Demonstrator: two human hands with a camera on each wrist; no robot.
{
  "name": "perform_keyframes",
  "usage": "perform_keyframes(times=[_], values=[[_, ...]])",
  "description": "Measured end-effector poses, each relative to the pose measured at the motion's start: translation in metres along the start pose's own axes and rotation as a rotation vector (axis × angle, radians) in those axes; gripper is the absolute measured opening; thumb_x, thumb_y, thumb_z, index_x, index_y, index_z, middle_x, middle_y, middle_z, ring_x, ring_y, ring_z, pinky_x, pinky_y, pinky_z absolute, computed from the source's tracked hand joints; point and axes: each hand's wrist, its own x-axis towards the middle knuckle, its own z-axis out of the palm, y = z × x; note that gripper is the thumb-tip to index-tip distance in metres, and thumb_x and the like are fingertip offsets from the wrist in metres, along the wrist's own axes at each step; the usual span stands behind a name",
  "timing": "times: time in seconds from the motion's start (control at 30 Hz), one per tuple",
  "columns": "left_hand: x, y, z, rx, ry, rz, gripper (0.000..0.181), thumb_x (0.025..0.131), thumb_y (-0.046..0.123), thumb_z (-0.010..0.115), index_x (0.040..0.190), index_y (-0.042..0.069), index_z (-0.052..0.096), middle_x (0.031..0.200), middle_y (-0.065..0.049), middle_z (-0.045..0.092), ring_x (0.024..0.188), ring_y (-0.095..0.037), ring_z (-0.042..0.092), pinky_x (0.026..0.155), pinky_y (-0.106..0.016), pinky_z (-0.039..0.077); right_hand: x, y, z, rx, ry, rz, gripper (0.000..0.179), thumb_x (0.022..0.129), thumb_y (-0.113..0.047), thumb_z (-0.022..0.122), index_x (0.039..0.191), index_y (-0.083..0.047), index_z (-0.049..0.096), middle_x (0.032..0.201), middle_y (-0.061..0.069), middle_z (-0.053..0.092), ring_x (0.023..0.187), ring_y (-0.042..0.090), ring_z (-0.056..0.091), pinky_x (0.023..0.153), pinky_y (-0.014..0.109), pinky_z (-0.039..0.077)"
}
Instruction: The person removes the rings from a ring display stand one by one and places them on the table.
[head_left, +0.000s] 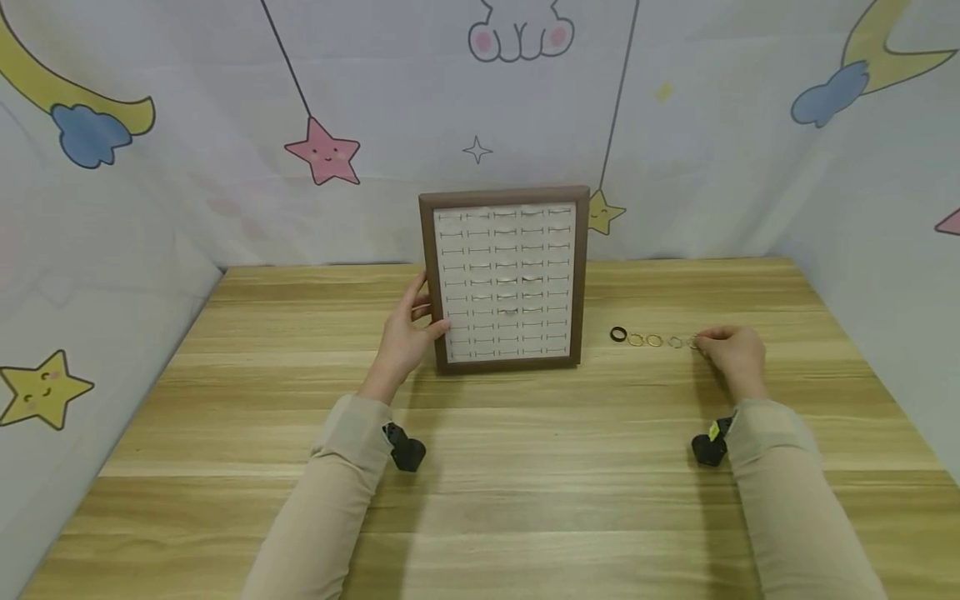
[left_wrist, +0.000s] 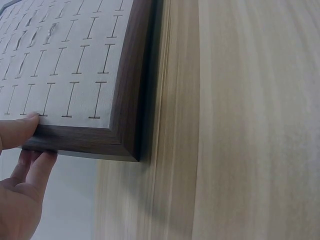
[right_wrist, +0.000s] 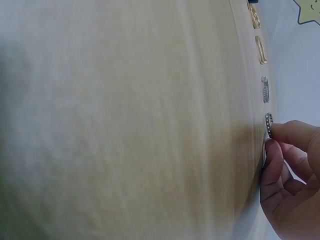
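Observation:
A brown-framed ring display board (head_left: 582, 283) with a white slotted panel stands tilted up on the table. My left hand (head_left: 402, 340) grips its left side, thumb over the front border and fingers behind. Thin ring edges show in a few slots. Over to the right, my right hand (head_left: 737, 358) pinches a studded ring (right_wrist: 268, 125) between thumb and index finger, at the end of a row on the table. In that row lie a silver ring (right_wrist: 265, 91), a plain gold ring (right_wrist: 261, 50), another gold ring (right_wrist: 254, 17) and a black ring (head_left: 618, 334).
The wood-grain table (head_left: 555, 483) reaches back to a white cloth backdrop (head_left: 397, 75) printed with stars and moons. Cloth also hangs along both sides. A small black camera (head_left: 406, 451) sits at the left wrist, another camera (head_left: 709, 448) at the right.

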Motion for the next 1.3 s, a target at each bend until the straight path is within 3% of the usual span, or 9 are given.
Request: perform_keyframes(times=[0.1, 0.33, 0.47, 0.6, 0.73, 0.87, 1.0, 1.17, 1.3], values=[[0.0, 0.0, 0.0, -0.006, -0.001, -0.001, 0.083, 0.088, -0.003, 0.063, 0.154, 0.024, 0.02, 0.143, -0.018, 0.042, 0.132, -0.032, 0.046, 0.104, -0.041, 0.047, 0.001, 0.001, 0.0, -0.004, -0.004, 0.011, 0.037, 0.092, -0.02, 0.059, 0.113, 0.011, 0.063, 0.116, 0.029, 0.061, 0.1, 0.032, 0.054, 0.079, 0.03, 0.041], [-0.001, 0.001, 0.001, -0.009, -0.004, -0.014, 0.083, 0.088, -0.002, 0.063, 0.153, 0.025, 0.02, 0.144, -0.017, 0.041, 0.133, -0.031, 0.045, 0.104, -0.04, 0.048, 0.002, -0.003, 0.001, 0.019, 0.031, 0.054, 0.037, 0.093, -0.02, 0.055, 0.119, 0.006, 0.062, 0.116, 0.025, 0.063, 0.079, 0.01, 0.05, 0.064, 0.017, 0.039], [-0.001, 0.001, 0.0, -0.008, -0.006, -0.014, 0.084, 0.088, -0.003, 0.063, 0.154, 0.025, 0.02, 0.144, -0.018, 0.041, 0.133, -0.031, 0.044, 0.105, -0.041, 0.047, 0.003, -0.015, 0.003, 0.06, 0.069, 0.065, 0.039, 0.095, -0.022, 0.05, 0.126, 0.001, 0.059, 0.121, 0.024, 0.06, 0.082, 0.01, 0.051, 0.062, 0.013, 0.039], [-0.001, 0.001, 0.0, -0.013, -0.009, -0.011, 0.084, 0.088, -0.003, 0.063, 0.154, 0.025, 0.019, 0.144, -0.018, 0.041, 0.133, -0.032, 0.044, 0.105, -0.041, 0.047, 0.001, -0.036, 0.005, 0.139, 0.111, 0.036, 0.039, 0.096, -0.024, 0.049, 0.128, -0.002, 0.059, 0.119, 0.013, 0.059, 0.081, 0.003, 0.048, 0.059, 0.008, 0.04], [-0.001, 0.001, -0.001, -0.002, -0.008, -0.01, 0.084, 0.088, -0.003, 0.063, 0.154, 0.025, 0.018, 0.144, -0.018, 0.041, 0.134, -0.032, 0.044, 0.105, -0.042, 0.047, -0.004, -0.061, 0.01, 0.225, 0.157, -0.067, 0.037, 0.096, -0.023, 0.052, 0.125, -0.002, 0.061, 0.109, 0.003, 0.06, 0.078, -0.007, 0.044, 0.064, 0.005, 0.04], [-0.002, 0.002, -0.002, 0.001, -0.002, -0.009, 0.084, 0.088, -0.002, 0.063, 0.154, 0.025, 0.019, 0.144, -0.018, 0.042, 0.133, -0.032, 0.045, 0.105, -0.042, 0.047, -0.012, -0.088, 0.019, 0.295, 0.186, -0.195, 0.034, 0.097, -0.022, 0.052, 0.121, -0.002, 0.063, 0.1, -0.001, 0.059, 0.077, -0.009, 0.047, 0.068, 0.006, 0.041], [-0.002, 0.002, -0.002, -0.002, 0.001, -0.006, 0.083, 0.088, -0.002, 0.064, 0.154, 0.025, 0.02, 0.144, -0.018, 0.042, 0.133, -0.033, 0.044, 0.105, -0.042, 0.047, -0.02, -0.11, 0.032, 0.316, 0.229, -0.367, 0.029, 0.096, -0.018, 0.053, 0.114, 0.001, 0.065, 0.098, 0.011, 0.064, 0.074, -0.007, 0.049, 0.065, 0.005, 0.042], [-0.001, 0.001, -0.001, -0.002, 0.002, -0.008, 0.083, 0.088, -0.001, 0.064, 0.153, 0.024, 0.02, 0.144, -0.018, 0.042, 0.133, -0.032, 0.044, 0.105, -0.042, 0.047, -0.033, -0.13, 0.052, 0.276, 0.247, -0.6, 0.021, 0.093, -0.007, 0.056, 0.107, 0.006, 0.066, 0.096, 0.021, 0.068, 0.078, 0.012, 0.06, 0.067, 0.003, 0.042], [-0.001, 0.002, -0.001, -0.005, -0.002, -0.003, 0.083, 0.088, -0.002, 0.064, 0.153, 0.024, 0.02, 0.144, -0.018, 0.042, 0.133, -0.033, 0.044, 0.105, -0.043, 0.047, -0.045, -0.141, 0.067, 0.215, 0.208, -0.721, 0.018, 0.09, -0.002, 0.059, 0.105, 0.006, 0.066, 0.096, 0.021, 0.067, 0.087, 0.029, 0.063, 0.073, 0.023, 0.054]])
